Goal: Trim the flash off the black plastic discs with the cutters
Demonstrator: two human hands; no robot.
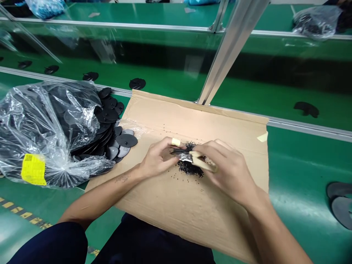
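Note:
My left hand (159, 158) is closed in a pinch on a thin black disc (180, 150) held edge-on over a cardboard sheet (220, 124); a strip of tape wraps one fingertip. My right hand (228, 167) grips a small knife with a pale handle (203, 164), its metal blade against the disc's edge. Below the hands lies a pile of black shavings (189, 169). A clear plastic bag (41, 124) full of black discs lies to the left, with loose discs (121, 141) spilling out beside the cardboard.
A green conveyor belt (170, 79) behind a metal rail carries single black discs (137, 83). A slanted metal post (231, 47) rises behind the cardboard. Two grey discs (341, 205) lie at the right edge. More bags sit on the far belt.

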